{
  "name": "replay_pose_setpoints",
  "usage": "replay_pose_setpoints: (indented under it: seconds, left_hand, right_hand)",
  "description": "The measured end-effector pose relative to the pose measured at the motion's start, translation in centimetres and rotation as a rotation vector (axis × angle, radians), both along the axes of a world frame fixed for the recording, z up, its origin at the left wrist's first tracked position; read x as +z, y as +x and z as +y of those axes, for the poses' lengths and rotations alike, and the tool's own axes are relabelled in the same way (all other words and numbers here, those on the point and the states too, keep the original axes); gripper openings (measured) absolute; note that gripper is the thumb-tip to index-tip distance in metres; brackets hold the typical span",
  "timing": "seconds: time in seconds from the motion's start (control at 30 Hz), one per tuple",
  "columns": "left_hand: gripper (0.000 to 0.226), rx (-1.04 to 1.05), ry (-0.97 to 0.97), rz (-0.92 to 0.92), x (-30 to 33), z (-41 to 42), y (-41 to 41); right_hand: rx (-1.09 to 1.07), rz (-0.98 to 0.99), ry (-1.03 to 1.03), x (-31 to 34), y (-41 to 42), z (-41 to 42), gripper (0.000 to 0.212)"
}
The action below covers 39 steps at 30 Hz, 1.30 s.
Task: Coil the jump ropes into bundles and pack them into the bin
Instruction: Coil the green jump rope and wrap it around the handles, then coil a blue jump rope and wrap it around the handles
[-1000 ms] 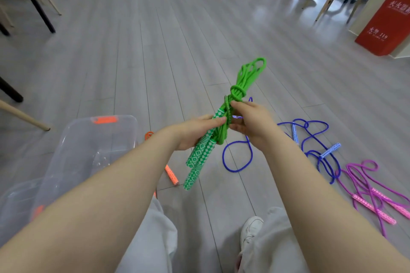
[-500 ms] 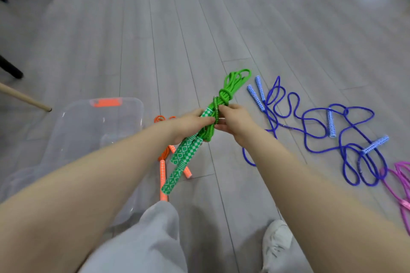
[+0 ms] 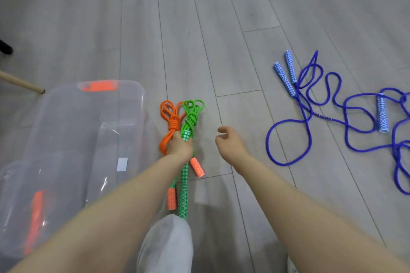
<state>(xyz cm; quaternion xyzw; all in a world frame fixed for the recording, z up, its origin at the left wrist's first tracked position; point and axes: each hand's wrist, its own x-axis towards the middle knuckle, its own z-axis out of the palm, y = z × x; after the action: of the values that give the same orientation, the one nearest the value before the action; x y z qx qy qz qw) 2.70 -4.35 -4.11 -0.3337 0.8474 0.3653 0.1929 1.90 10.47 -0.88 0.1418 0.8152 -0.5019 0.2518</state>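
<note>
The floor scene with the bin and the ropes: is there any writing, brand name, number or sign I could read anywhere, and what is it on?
No readable text anywhere in this view.
White sticker on the clear plastic bin: looks blank; any print is too small to tell.
Handles of the green jump rope, orange jump rope and blue jump ropes: printed diamond and stripe patterns only, no letters.

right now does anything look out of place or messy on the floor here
Yes: the blue jump ropes sprawl uncoiled in tangled loops on the floor at right. The orange bundle and green bundle are coiled and knotted but lie beside the clear bin, not in it; the left hand grips the green one.
</note>
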Motion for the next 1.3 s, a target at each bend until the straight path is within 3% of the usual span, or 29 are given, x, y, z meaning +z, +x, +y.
replay_pose_setpoints:
  seconds: [0.3,0.47,0.7,0.9,1.1,1.3]
  left_hand:
    - [0.050,-0.008,-0.138,0.026,-2.5,-1.2,1.3]
    - [0.057,-0.249,-0.320,-0.114,-2.5,-1.6,1.7]
    - [0.068,-0.551,-0.568,0.122,-2.9,-2.0,2.3]
    - [0.063,-0.826,-0.479,0.297,-4.4,0.5,2.0]
    - [0.064,-1.018,-0.375,0.175,-5.3,2.6,2.0]
    - [0.058,-0.996,-0.306,0.200,-5.6,3.1,1.8]
  right_hand:
    - [0.004,-0.113,0.051,-3.2,1.2,3.9,0.034]
    - [0.056,-0.137,0.131,-4.7,2.0,5.4,0.036]
    - [0.391,-0.208,0.482,-7.1,4.0,10.0,0.050]
    - [0.272,-0.130,0.679,-7.5,0.6,15.3,0.052]
    - [0.307,-0.135,0.740,-8.2,-2.1,18.4,0.058]
    - [0.516,-0.184,0.826,-10.9,1.2,16.8,0.031]
